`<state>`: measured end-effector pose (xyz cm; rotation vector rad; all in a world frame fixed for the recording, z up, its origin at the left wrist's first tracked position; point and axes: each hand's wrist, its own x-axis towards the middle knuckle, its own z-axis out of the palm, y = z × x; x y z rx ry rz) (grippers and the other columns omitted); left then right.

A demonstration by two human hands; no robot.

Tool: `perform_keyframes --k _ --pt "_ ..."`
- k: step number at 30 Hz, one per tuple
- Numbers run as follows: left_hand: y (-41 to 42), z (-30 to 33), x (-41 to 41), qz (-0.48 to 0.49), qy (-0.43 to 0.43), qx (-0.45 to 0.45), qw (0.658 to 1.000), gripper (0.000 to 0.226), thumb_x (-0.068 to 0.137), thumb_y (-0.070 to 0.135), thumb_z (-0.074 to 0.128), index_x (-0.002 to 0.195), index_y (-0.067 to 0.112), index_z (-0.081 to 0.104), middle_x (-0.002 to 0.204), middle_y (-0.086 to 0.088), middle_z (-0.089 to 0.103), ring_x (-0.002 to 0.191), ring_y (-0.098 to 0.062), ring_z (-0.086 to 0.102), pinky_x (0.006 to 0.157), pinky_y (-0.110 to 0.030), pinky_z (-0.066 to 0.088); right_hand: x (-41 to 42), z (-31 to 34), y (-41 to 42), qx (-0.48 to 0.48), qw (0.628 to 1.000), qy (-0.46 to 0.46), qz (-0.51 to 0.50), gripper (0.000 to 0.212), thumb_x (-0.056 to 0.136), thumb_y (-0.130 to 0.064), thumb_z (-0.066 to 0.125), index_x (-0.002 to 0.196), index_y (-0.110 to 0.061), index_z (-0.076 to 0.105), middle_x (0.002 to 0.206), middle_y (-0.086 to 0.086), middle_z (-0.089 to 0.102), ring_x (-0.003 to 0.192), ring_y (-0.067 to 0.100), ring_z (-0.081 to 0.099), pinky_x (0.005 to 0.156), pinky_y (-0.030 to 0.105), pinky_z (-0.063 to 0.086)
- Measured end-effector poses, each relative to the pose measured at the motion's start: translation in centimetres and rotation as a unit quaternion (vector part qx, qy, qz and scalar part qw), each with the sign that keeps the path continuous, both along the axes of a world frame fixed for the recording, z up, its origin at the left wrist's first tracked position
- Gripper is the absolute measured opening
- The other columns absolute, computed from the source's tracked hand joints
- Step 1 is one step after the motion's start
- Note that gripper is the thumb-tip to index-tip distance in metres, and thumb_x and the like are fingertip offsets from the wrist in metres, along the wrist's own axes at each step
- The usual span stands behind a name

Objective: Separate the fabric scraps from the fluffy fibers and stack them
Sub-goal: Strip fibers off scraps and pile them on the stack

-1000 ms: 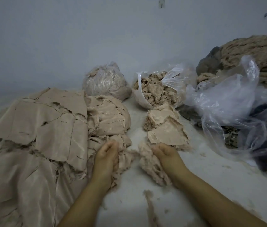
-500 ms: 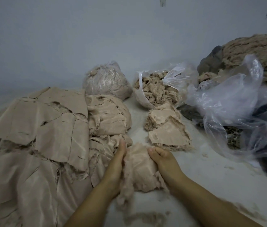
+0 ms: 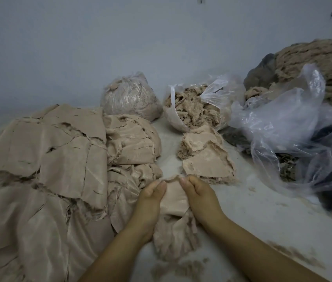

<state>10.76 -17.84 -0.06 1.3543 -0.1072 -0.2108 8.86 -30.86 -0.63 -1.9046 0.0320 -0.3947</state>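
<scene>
Head view shows the left hand [image 3: 152,192] and right hand [image 3: 196,191] pinching the top edge of a fabric scrap [image 3: 173,200] between thumbs and curled fingers, just before the small stack [image 3: 206,163]; peeling slowly should shed the fluffy fibers [image 3: 173,241] hanging below.

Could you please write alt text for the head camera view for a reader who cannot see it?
A left hand and right hand pinch the top edge of a beige fabric scrap with fluffy fibers hanging below. Stacked scraps lie beyond, a big fabric pile left, plastic bags right.
</scene>
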Motion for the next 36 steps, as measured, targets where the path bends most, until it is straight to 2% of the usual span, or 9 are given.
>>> perform_keyframes --k 6,9,13,17,24,27,30,33,36 --pt "0.7 0.3 0.0 -0.032 -0.019 0.012 0.999 0.03 0.09 0.033 0.054 0.101 0.011 0.07 0.097 -0.01 0.074 0.09 -0.022 0.07 0.079 -0.029 0.056 0.4 0.0 -0.9 0.042 0.998 -0.001 -0.05 0.032 0.098 -0.027 0.048 0.069 -0.017 0.055 0.044 -0.01 0.047 0.047 0.0 0.045 0.054 0.015 0.036" --pt "0.7 0.1 -0.2 -0.045 -0.004 0.002 0.999 0.03 0.088 0.027 0.057 0.106 0.006 0.068 0.105 -0.019 0.07 0.095 -0.029 0.068 0.087 -0.038 0.053 -0.1 0.1 -0.2 0.076 0.997 -0.001 -0.005 0.026 0.096 -0.038 0.049 0.078 -0.022 0.058 0.058 -0.013 0.057 0.054 -0.004 0.051 0.056 0.011 0.04" --pt "0.8 0.4 0.1 0.006 0.035 -0.035 0.999 0.031 0.095 0.028 0.05 0.105 0.003 0.065 0.096 -0.018 0.072 0.085 -0.027 0.071 0.067 -0.031 0.057 -0.4 -0.1 0.4 0.023 0.996 0.028 0.085 0.025 0.09 -0.033 0.063 0.07 -0.024 0.051 0.058 -0.018 0.05 0.055 -0.002 0.045 0.057 0.013 0.036" --pt "1.2 0.5 0.0 -0.065 -0.024 0.069 0.995 0.047 0.079 0.05 0.061 0.103 0.011 0.069 0.102 -0.009 0.073 0.094 -0.02 0.07 0.079 -0.031 0.055 -0.3 0.0 0.1 0.079 0.994 -0.002 0.081 0.025 0.092 -0.024 0.061 0.069 -0.015 0.057 0.055 -0.014 0.048 0.056 0.003 0.044 0.057 0.018 0.038" --pt "1.4 0.2 0.0 -0.086 0.068 -0.045 0.993 0.03 0.075 0.02 0.067 0.097 0.001 0.07 0.096 -0.022 0.071 0.084 -0.031 0.071 0.065 -0.032 0.057 0.9 0.5 -1.8 0.083 0.993 -0.015 -0.08 0.032 0.09 -0.03 0.063 0.062 -0.017 0.057 0.051 -0.014 0.056 0.05 0.0 0.048 0.052 0.014 0.039" --pt "2.2 0.6 0.8 -0.054 0.104 -0.095 0.989 0.021 0.072 0.02 0.068 0.08 0.002 0.073 0.079 -0.018 0.072 0.068 -0.028 0.071 0.056 -0.032 0.057 0.7 1.0 -3.2 0.093 0.993 0.011 -0.07 0.048 0.088 -0.051 0.054 0.052 -0.019 0.053 0.042 -0.012 0.048 0.041 0.002 0.04 0.047 0.017 0.034" --pt "2.2 0.9 0.7 -0.051 0.118 -0.096 0.987 0.028 0.073 0.022 0.069 0.09 0.0 0.073 0.09 -0.022 0.072 0.077 -0.03 0.071 0.063 -0.035 0.059 -0.1 1.2 -2.4 0.099 0.988 0.098 0.066 0.064 0.075 -0.075 0.04 0.054 -0.019 0.064 0.051 -0.004 0.061 0.045 0.006 0.053 0.05 0.016 0.043" --pt "1.6 0.8 0.2 -0.059 0.129 -0.107 0.984 0.039 0.078 0.023 0.069 0.109 -0.001 0.064 0.1 -0.025 0.069 0.086 -0.033 0.07 0.072 -0.038 0.059 -0.5 0.9 -1.1 0.168 0.961 0.105 0.191 0.037 0.076 -0.059 0.066 0.074 -0.022 0.064 0.073 0.0 0.064 0.067 0.012 0.059 0.065 0.024 0.048" --pt "1.5 0.7 0.3 -0.05 0.112 -0.112 0.986 0.037 0.078 0.023 0.067 0.102 -0.005 0.066 0.098 -0.027 0.068 0.082 -0.034 0.069 0.069 -0.038 0.059 -0.7 0.7 -0.9 0.195 0.952 0.109 0.21 0.018 0.086 -0.022 0.069 0.074 -0.015 0.058 0.063 -0.002 0.058 0.055 0.008 0.053 0.052 0.02 0.044"
